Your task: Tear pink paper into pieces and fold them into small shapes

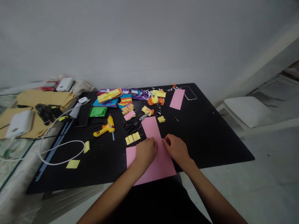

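Note:
A pink sheet of paper (161,169) lies at the table's front edge, with a narrower pink part (151,126) reaching away from me. Whether this is one sheet or two I cannot tell. My left hand (146,151) is closed on the paper, fingers curled at its middle. At the paper's right edge my right hand (175,147) pinches it between thumb and fingers. Just beyond lie scissors (137,122) with dark handles, and a yellow folded paper strip (132,138) is left of the pink part. A small yellow paper piece (161,119) sits to the right.
A yellow glue gun (106,127) lies left of the scissors. Coloured paper bundles (109,95) and scraps line the back. Another pink strip (177,99) and a phone-shaped item (188,93) are back right. A white cable (62,163) loops at left; a white stool (245,109) stands right.

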`<state>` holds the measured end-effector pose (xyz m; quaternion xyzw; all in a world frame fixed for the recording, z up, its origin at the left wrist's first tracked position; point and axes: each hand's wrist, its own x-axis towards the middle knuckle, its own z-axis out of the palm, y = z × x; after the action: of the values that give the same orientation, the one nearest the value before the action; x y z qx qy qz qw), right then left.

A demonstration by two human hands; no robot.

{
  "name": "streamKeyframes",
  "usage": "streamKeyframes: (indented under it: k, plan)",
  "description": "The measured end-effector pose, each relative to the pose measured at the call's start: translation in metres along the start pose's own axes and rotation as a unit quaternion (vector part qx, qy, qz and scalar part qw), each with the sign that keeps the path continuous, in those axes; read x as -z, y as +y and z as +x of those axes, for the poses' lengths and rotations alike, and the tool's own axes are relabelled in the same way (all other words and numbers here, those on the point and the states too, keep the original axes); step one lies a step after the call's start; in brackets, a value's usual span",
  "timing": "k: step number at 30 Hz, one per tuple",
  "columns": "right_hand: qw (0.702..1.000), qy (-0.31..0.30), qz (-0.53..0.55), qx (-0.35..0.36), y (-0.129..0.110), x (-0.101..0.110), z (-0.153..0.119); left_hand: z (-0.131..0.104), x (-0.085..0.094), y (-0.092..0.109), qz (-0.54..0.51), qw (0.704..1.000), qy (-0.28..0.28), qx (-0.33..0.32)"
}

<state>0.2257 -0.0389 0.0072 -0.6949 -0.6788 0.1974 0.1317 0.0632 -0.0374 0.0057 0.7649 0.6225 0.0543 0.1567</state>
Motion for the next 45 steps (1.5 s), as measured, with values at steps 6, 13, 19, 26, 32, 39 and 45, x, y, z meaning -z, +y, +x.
streamKeyframes:
  k: [6,13,19,26,32,39,45]
  plan:
    - [1.0,-0.008,0.0,-0.012,-0.001,0.001,0.001,-0.013,0.011,-0.022,-0.003,0.999,-0.013,0.035]
    - [0.999,-0.03,-0.007,-0.032,-0.005,0.006,0.002,-0.028,0.025,-0.044,-0.001,0.995,-0.03,0.094]
    - [0.999,-0.033,-0.004,-0.028,-0.003,0.005,0.003,-0.042,0.035,-0.066,0.008,0.99,-0.034,0.135]
    - [0.999,-0.039,-0.001,-0.034,-0.004,0.007,0.002,-0.052,0.045,-0.085,0.03,0.983,-0.053,0.174]
    - [0.999,-0.037,0.012,-0.032,-0.003,0.006,0.002,-0.055,0.049,-0.092,0.05,0.981,-0.062,0.174]
    - [0.998,-0.019,0.06,-0.009,0.005,0.002,0.005,-0.056,0.047,-0.097,0.06,0.982,-0.06,0.171]
    - [0.997,-0.004,0.076,-0.002,0.016,0.001,0.006,-0.057,0.044,-0.098,0.056,0.982,-0.059,0.173]
